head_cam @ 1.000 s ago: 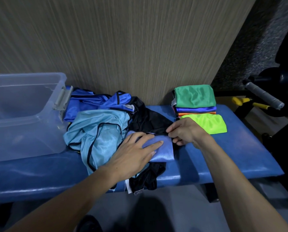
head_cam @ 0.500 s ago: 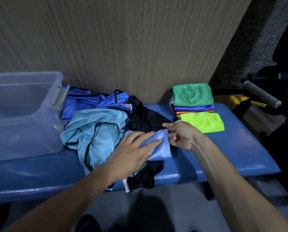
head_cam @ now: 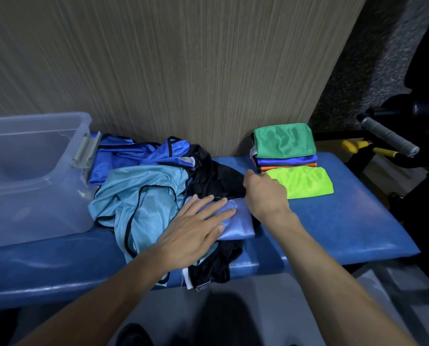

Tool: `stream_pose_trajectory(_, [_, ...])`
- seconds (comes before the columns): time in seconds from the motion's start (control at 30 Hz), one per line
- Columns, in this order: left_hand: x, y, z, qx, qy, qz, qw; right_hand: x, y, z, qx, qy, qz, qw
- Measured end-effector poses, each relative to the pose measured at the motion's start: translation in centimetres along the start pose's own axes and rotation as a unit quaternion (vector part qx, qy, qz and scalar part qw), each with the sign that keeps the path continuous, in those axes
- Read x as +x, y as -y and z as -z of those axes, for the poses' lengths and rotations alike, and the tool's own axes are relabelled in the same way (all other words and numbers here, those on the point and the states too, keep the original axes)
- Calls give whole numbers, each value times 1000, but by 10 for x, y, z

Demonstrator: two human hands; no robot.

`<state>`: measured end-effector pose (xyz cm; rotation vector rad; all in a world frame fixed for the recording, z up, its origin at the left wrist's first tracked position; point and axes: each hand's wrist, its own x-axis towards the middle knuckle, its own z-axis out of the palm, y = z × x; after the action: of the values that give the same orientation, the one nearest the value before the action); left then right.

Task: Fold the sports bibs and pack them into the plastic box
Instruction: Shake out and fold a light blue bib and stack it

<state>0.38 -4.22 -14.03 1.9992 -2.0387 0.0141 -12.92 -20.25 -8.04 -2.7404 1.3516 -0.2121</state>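
Currently the left hand (head_cam: 196,233) lies flat, fingers spread and nothing grasped, pressing the folded periwinkle bib (head_cam: 235,223) onto the heap of unfolded bibs (head_cam: 143,196) at the middle of the blue padded bench (head_cam: 333,221). The right hand (head_cam: 264,193) is curled at the bib's far right corner; whether it pinches the cloth cannot be told. The bib's long axis runs left to right, between the two hands, and the left hand is nearer its centre. The finished stack of folded bibs (head_cam: 285,141) sits further right, with a lime bib (head_cam: 305,182) just in front of it. The clear plastic box (head_cam: 33,176) stands at the far left, well apart from the stack, beyond the heap. No bib is visible inside it.
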Motion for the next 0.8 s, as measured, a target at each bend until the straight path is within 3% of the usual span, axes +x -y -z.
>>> stream_pose_trajectory(0.07, [2,2,1,-21,11,5,1000,-10,-2,2,64,20,-27,997])
stream_pose_trajectory(0.17, [4,2,1,-34,19,12,999,-32,-4,-4,164,111,-74,977])
stream_pose_trajectory(0.37, [0,-1,-2,20,6,8,1000,-34,-12,-8,297,111,-148,937])
stream_pose_trajectory(0.53, [-2,-3,-3,36,-7,4,999,-31,-14,-14,329,135,-175,918])
stream_pose_trajectory(0.8, [-4,-4,-2,38,-8,5,999,-29,-17,-10,286,155,-168,930])
